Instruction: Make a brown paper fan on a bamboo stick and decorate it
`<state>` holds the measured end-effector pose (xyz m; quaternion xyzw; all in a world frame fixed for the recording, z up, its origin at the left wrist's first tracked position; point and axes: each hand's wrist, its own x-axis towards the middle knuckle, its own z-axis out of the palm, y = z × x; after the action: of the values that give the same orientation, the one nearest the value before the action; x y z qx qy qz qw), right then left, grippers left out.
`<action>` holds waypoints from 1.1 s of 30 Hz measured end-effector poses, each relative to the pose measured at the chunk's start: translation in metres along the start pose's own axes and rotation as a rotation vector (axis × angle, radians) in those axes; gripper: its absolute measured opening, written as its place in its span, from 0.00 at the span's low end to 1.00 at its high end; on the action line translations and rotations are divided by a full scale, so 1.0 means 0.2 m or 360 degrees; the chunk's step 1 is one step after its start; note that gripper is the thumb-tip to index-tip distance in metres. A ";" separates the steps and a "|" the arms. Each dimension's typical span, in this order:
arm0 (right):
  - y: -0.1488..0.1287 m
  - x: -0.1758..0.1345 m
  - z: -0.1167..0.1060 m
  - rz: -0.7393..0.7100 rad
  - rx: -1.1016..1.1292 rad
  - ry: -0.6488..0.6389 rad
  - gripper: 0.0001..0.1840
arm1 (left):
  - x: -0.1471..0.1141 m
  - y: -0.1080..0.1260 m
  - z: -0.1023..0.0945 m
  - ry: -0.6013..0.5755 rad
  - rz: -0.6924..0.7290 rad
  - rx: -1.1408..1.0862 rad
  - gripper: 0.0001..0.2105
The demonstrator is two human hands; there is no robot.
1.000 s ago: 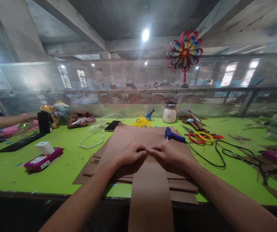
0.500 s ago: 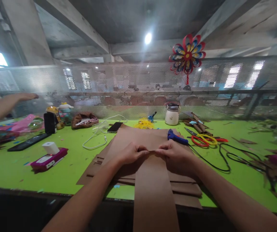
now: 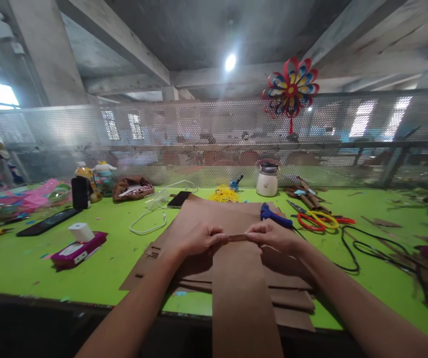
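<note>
A long strip of brown kraft paper (image 3: 241, 293) runs from between my hands down past the table's front edge. Its far end is folded or rolled over into a narrow band. My left hand (image 3: 202, 239) pinches the left end of that band between thumb and fingers. At the right end, my right hand (image 3: 273, 236) does the same. Beneath both hands lies a stack of larger brown paper sheets (image 3: 206, 211), some with slots cut at the left. A blue glue gun (image 3: 275, 217) rests just beyond my right hand.
Scissors with red and yellow handles (image 3: 318, 220) and a black cord (image 3: 351, 248) lie to the right. At left sit a purple power strip (image 3: 79, 249) with a white charger, and a black phone (image 3: 81, 193). A white jar (image 3: 267, 181) stands by the mesh partition (image 3: 199, 124).
The paper's far end now shows as a folded-over band between my fingers, and my hands are slightly further apart. Another person's arm at the left has gone from view.
</note>
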<state>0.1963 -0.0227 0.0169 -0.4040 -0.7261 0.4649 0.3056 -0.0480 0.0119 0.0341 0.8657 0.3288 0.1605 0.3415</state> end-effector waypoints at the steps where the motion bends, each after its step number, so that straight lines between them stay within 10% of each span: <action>1: 0.00 0.00 -0.01 -0.0008 0.0028 -0.0014 0.21 | 0.00 0.00 0.00 0.0003 0.0000 -0.0011 0.19; 16: 0.01 -0.01 -0.07 -0.0240 0.0499 0.0276 0.18 | 0.00 -0.02 0.00 -0.0136 0.0003 -0.0544 0.17; 20: -0.06 -0.02 0.01 -0.0241 0.0560 -0.0046 0.27 | 0.00 -0.01 0.08 -0.0219 0.0016 -0.0987 0.15; 24: -0.09 -0.01 0.08 -0.0357 0.0469 -0.0143 0.13 | 0.00 0.01 0.15 -0.0227 -0.0076 -0.1370 0.15; 30: -0.08 0.02 0.11 -0.0411 0.0457 0.0061 0.12 | -0.01 0.02 0.15 -0.0361 -0.0134 -0.1084 0.16; 33: -0.06 0.03 0.11 -0.0257 0.0503 0.0198 0.14 | 0.01 0.00 0.12 -0.0041 -0.0142 -0.1017 0.17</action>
<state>0.1721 -0.0303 0.0190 -0.3193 -0.6539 0.5212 0.4459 -0.0340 0.0017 0.0160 0.7014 0.2951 0.2295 0.6068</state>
